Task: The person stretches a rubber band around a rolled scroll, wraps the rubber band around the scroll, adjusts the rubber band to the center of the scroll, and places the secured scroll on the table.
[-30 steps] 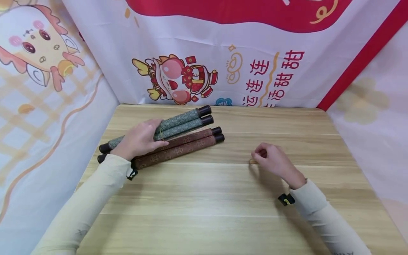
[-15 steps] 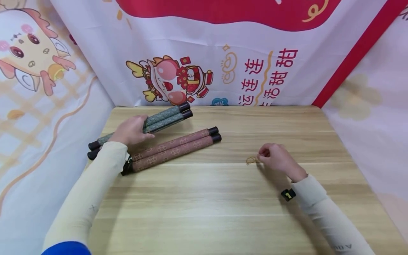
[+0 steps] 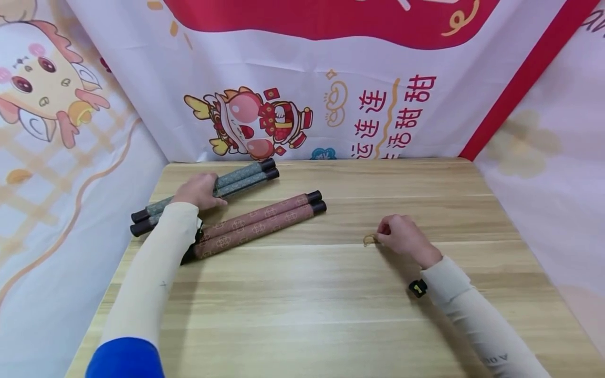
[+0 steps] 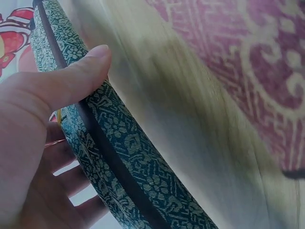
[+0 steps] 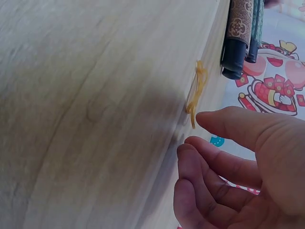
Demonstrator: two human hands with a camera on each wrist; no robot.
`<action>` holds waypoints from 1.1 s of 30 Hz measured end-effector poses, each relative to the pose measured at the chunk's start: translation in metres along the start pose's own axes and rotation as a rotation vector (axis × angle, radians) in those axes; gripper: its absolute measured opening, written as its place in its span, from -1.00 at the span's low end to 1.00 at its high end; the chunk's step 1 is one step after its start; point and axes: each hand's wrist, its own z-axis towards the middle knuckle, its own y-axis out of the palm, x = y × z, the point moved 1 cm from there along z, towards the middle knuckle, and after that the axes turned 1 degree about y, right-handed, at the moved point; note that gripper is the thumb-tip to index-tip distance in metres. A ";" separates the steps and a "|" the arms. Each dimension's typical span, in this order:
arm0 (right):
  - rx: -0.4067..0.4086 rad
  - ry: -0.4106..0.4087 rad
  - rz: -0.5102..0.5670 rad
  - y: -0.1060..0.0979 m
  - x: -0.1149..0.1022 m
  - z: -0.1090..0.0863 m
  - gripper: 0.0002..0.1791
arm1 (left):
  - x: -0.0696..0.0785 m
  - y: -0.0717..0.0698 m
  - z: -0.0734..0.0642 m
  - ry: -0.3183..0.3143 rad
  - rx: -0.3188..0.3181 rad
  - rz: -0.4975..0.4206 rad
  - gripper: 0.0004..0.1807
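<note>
At the far left of the worktop (image 3: 293, 294), the left hand (image 3: 200, 191) grips a pair of green brocade scrolls (image 3: 242, 184), its thumb across the near side and its fingers round the far side. The two rolls lie side by side, slanting up to the right; whether they are lifted or resting I cannot tell. A sliver of yellow shows beside the grip, too little to say whether it binds them. If nothing does, a loosened grip could let one roll slide out or trundle off.

Just nearer and to the right lies a pair of maroon scrolls (image 3: 257, 228) with black end knobs, their left ends partly hidden by the left sleeve (image 3: 151, 273). That closeness is the likeliest trouble: a low sweep of the forearm could catch those ends and swing or part the pair.

Well apart on the right, a yellow rubber band (image 5: 200, 88) lies on the worktop just beyond the right hand (image 3: 404, 237). Those fingers are loosely bent, with a gap between thumb and forefinger and nothing held. The band is thin and limp, so a careless pinch would probably miss it, nudge it farther off or tangle it.
</note>
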 end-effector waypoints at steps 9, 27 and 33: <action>-0.007 0.018 -0.004 0.006 0.000 0.002 -0.88 | 0.000 0.010 0.005 -0.029 -0.029 -0.001 -0.19; -0.147 0.117 -0.040 0.006 -0.009 0.008 -0.83 | -0.002 0.019 0.014 -0.026 -0.043 0.004 -0.23; -0.135 0.111 0.015 0.004 -0.003 0.006 -0.83 | 0.005 0.007 0.012 -0.001 -0.084 -0.028 -0.10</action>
